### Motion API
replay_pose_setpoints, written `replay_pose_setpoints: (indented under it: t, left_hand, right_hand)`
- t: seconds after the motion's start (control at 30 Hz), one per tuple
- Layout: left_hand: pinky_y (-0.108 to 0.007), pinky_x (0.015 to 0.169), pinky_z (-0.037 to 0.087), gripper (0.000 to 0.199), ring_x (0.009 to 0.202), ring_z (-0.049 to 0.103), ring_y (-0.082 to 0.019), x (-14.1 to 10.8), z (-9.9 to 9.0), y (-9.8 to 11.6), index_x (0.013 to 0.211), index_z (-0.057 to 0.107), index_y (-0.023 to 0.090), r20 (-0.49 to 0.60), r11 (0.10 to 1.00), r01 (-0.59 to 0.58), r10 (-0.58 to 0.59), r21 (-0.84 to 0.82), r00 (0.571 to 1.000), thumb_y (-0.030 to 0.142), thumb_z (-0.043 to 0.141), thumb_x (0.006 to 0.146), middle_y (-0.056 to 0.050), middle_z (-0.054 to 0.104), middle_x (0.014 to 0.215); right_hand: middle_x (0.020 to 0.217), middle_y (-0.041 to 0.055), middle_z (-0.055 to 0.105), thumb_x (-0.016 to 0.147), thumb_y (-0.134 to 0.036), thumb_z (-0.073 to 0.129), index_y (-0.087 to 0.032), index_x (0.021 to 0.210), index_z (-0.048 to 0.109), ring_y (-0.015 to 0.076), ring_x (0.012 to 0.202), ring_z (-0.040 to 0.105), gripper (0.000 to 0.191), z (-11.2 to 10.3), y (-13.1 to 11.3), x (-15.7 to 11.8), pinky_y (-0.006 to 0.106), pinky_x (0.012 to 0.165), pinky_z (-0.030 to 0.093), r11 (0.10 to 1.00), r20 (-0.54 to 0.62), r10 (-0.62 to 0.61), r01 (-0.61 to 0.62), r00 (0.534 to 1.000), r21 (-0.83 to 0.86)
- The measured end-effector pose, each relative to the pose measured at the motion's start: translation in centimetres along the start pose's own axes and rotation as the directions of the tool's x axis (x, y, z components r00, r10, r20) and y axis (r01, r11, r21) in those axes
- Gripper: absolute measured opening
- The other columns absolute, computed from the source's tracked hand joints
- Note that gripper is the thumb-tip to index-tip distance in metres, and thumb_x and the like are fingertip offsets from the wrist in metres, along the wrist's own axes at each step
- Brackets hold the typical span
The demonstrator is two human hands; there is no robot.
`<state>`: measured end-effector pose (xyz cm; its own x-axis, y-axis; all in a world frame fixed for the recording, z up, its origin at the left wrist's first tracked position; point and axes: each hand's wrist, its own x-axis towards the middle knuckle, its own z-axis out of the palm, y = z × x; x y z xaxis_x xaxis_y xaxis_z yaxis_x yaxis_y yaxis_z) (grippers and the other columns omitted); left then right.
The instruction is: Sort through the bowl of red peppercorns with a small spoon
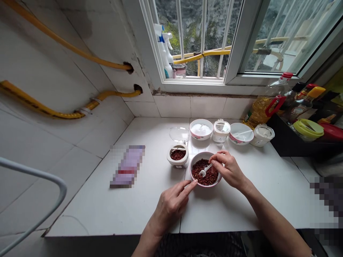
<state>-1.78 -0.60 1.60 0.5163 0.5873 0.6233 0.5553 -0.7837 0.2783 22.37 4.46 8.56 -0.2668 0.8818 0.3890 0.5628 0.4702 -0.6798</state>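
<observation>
My right hand (227, 167) pinches the handle of a small white spoon (203, 173), whose scoop end rests among dark red, peppercorn-like grains (197, 170). These fill a white bowl with a pink rim (205, 186) on the counter. On the bowl's near left side, my left hand (174, 200) touches the rim with an outstretched index fingertip; its other fingers are partly bent. Just left of the bowl stands a spice jar (178, 163) with its clear lid (179, 134) flipped up, holding the same kind of red grains. A light bar crosses its mouth.
Behind are a bowl of white granules (200, 129), a lidded jar (221, 131), a bowl with a white spoon (241, 134) and another jar (262, 135). An oil bottle (264, 101) and seasonings stand right. A blurred purple packet (128, 166) lies left.
</observation>
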Motion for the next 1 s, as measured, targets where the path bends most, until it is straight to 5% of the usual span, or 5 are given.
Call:
replay_pose_setpoints:
  t: [0.23,0.57,1.0]
  left_hand:
    - [-0.026,0.084,0.060,0.057,0.098,0.071,-0.017,0.0,0.0,0.0,0.145,0.049,0.019,0.000,1.000,-0.003,0.003,0.001,1.000,0.001,0.041,0.091,-0.011,0.071,0.115]
    - [-0.025,0.082,0.060,0.057,0.097,0.071,-0.017,0.1,-0.1,0.1,0.147,0.047,0.020,0.006,1.000,0.001,-0.001,-0.001,1.000,0.002,0.040,0.093,-0.011,0.071,0.113]
    - [-0.025,0.080,0.060,0.056,0.095,0.071,-0.017,0.1,-0.1,0.1,0.145,0.049,0.019,-0.007,1.000,-0.002,0.002,-0.009,1.000,0.000,0.040,0.092,-0.011,0.072,0.112]
  right_hand:
    - [0.056,-0.0018,0.070,0.091,-0.022,0.051,-0.024,0.073,0.063,0.0205,0.069,0.066,0.022,-0.6,0.2,0.3,0.041,0.092,0.046,0.985,-0.065,0.132,-0.124,0.989,0.120]
    - [0.057,-0.0052,0.069,0.091,-0.015,0.049,-0.025,0.076,0.061,0.0167,0.058,0.062,0.021,1.0,0.0,-0.1,0.045,0.100,0.043,0.998,0.011,0.038,-0.038,0.999,0.049]
    - [0.053,-0.0057,0.068,0.091,-0.016,0.050,-0.024,0.074,0.061,0.0169,0.056,0.064,0.021,0.9,0.0,-0.1,0.044,0.100,0.044,0.985,0.017,0.104,-0.105,0.994,0.134]
